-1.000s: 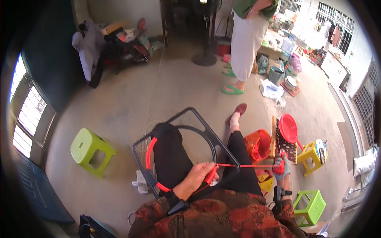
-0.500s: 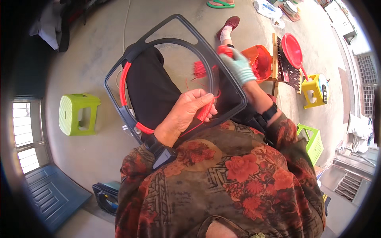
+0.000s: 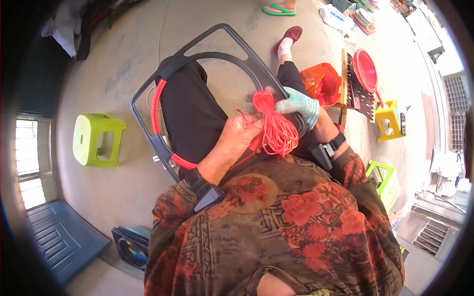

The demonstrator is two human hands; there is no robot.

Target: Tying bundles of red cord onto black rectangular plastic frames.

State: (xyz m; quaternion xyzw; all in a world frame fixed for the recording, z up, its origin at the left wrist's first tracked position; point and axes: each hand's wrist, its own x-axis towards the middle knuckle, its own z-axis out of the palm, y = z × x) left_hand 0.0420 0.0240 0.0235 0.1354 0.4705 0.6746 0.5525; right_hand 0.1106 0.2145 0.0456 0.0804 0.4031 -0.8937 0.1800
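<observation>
Red cord (image 3: 280, 132) fills the right hand (image 3: 300, 106) (orange bag (image 3: 312, 78) bears printing).

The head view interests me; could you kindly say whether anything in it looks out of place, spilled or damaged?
Nothing looks clearly spilled or damaged. One mild oddity is a mismatch: the right hand, at the red cord bundle, wears a pale striped glove, while the left hand is bare.
</observation>
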